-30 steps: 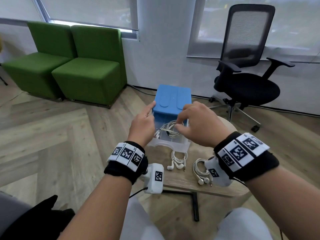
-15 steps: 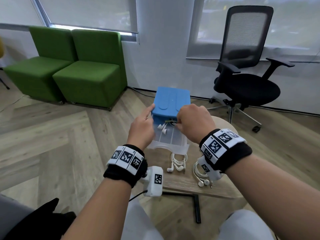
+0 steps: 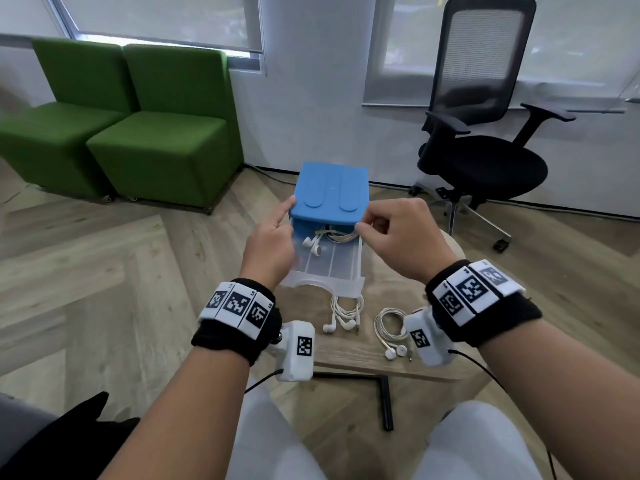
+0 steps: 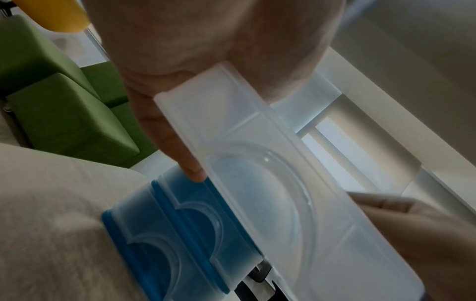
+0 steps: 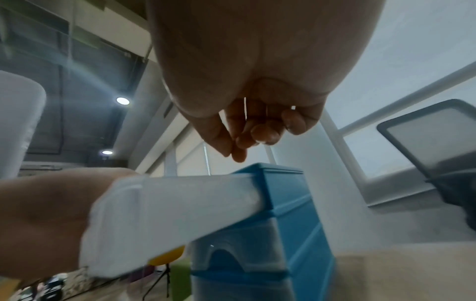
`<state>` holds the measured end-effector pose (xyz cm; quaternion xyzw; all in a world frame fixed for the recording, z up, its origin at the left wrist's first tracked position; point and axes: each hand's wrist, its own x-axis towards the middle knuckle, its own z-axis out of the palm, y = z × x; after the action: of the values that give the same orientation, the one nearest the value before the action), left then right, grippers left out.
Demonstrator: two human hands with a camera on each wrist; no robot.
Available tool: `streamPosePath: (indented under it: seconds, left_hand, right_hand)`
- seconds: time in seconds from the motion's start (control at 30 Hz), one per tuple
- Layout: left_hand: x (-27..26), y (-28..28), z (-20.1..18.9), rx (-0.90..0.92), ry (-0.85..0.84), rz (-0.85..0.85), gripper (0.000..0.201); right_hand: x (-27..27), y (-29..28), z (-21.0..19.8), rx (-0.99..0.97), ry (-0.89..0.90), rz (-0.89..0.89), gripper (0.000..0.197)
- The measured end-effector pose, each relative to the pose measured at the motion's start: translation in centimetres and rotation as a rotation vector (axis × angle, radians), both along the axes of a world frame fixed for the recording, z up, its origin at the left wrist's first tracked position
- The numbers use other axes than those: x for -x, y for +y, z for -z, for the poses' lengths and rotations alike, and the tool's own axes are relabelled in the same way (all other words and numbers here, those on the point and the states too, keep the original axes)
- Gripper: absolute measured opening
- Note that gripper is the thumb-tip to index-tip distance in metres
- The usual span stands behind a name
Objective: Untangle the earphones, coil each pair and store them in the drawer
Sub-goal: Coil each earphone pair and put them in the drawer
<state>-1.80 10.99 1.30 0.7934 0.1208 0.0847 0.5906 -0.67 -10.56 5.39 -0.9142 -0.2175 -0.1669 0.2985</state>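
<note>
A blue drawer unit (image 3: 330,199) stands on the small wooden table (image 3: 363,358), its clear top drawer (image 3: 325,268) pulled out toward me. One coiled pair of white earphones (image 3: 334,236) lies at the drawer's back, partly under the blue top, its buds (image 3: 311,245) to the left. My right hand (image 3: 391,233) has curled fingers, and thumb and forefinger meet at the coil's right edge. My left hand (image 3: 273,233) lies along the drawer's left wall, its forefinger (image 4: 192,169) stretched onto the unit's front corner. Two more coiled pairs, one (image 3: 344,313) in front of the drawer and another (image 3: 391,329) to its right, lie on the table.
A black office chair (image 3: 485,133) stands behind the table to the right, and two green seats (image 3: 138,133) stand at the left by the window wall. A black bag (image 3: 69,438) lies at my lower left. My knees sit under the table's near edge.
My right hand has carried the coil from the drawer's middle back under the blue top. The left hand has stayed at the unit's left corner.
</note>
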Motion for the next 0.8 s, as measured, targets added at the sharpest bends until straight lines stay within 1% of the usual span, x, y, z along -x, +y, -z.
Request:
streamPosePath:
  seconds: [0.07,0.1,0.17,0.2,0.23,0.27,0.3,0.37,0.57,0.67,0.73,0.8]
  left_hand:
    - [0.1,-0.1,-0.1,0.012,0.002,0.003,0.058]
    - [0.1,-0.2,-0.1,0.012,0.000,0.000,0.058]
    - [0.0,-0.1,-0.1,0.014,-0.011,-0.005,0.057]
    - [0.0,-0.1,0.0,0.008,-0.016,-0.006,0.057]
    - [-0.1,0.0,0.0,-0.004,-0.014,-0.008,0.057]
    - [-0.2,0.1,0.0,-0.018,-0.009,-0.012,0.057]
    - [-0.2,0.1,0.1,-0.025,-0.003,-0.016,0.056]
    - [-0.2,0.1,0.0,-0.029,0.001,-0.013,0.055]
    - [-0.2,0.0,-0.1,-0.005,0.003,-0.004,0.054]
    - [-0.2,0.1,0.0,0.013,-0.012,-0.003,0.053]
    - [-0.2,0.1,0.0,0.022,-0.013,-0.006,0.053]
    - [-0.1,0.1,0.0,0.005,-0.009,-0.006,0.052]
  right_hand:
    - [-0.1,-1.5,0.8,-0.014,0.057,0.084,0.022]
    - [-0.4,-2.4,1.4,-0.010,0.141,0.111,0.019]
    - [-0.8,-4.0,2.6,0.026,0.410,0.098,0.009]
    - [-0.9,-4.6,3.3,0.099,0.537,0.070,0.008]
    - [-0.9,-5.2,4.0,0.212,0.620,0.045,0.014]
    - [-0.9,-5.7,4.8,0.321,0.665,0.032,0.021]
    - [-0.8,-6.0,5.4,0.395,0.681,0.029,0.025]
    - [-0.5,-6.2,6.3,0.442,0.690,0.024,0.029]
    - [0.5,-4.7,7.6,0.596,0.617,-0.024,0.012]
    - [1.0,-4.2,7.8,0.697,0.572,-0.074,0.012]
    - [0.9,-4.6,7.7,0.655,0.563,-0.081,0.015]
    - [0.5,-5.3,7.1,0.522,0.560,-0.064,0.015]
